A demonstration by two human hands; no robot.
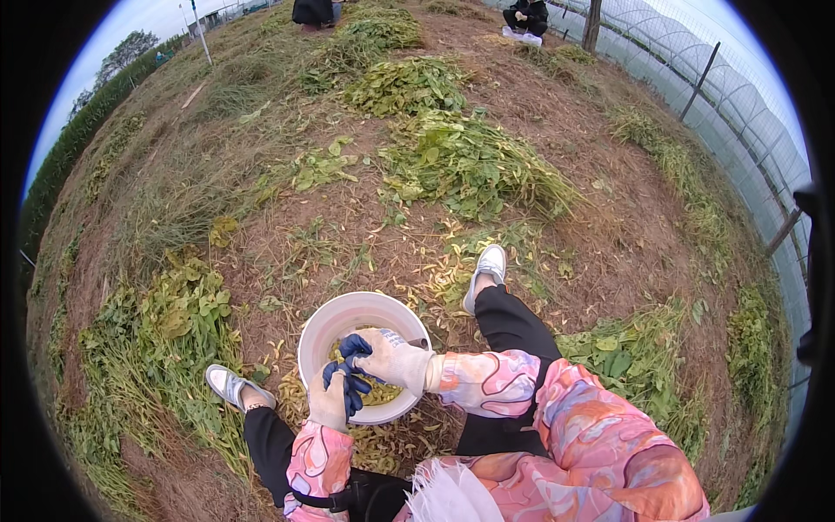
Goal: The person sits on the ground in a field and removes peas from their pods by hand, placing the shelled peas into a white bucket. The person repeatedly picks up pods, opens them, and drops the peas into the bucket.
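A white plastic bucket [318, 326] stands on the ground between the feet, with yellow-green bean pods [381, 394] inside. Over its left part is my left hand [334, 391], in a pale knit glove with dark blue coated fingers. My right hand [378, 355], gloved the same way, reaches across the bucket from the right. The fingertips of both hands meet above the pods. Whether a pod is between them is hidden by the fingers. More pods [293, 398] lie on the soil around the bucket.
Piles of pulled bean plants lie ahead [470, 163], at the left [189, 307] and at the right [626, 359]. Shoes flank the bucket. Two people crouch farther off, one at the top [316, 12], one at upper right [527, 16]. A wire fence and plastic greenhouses [737, 104] line the right.
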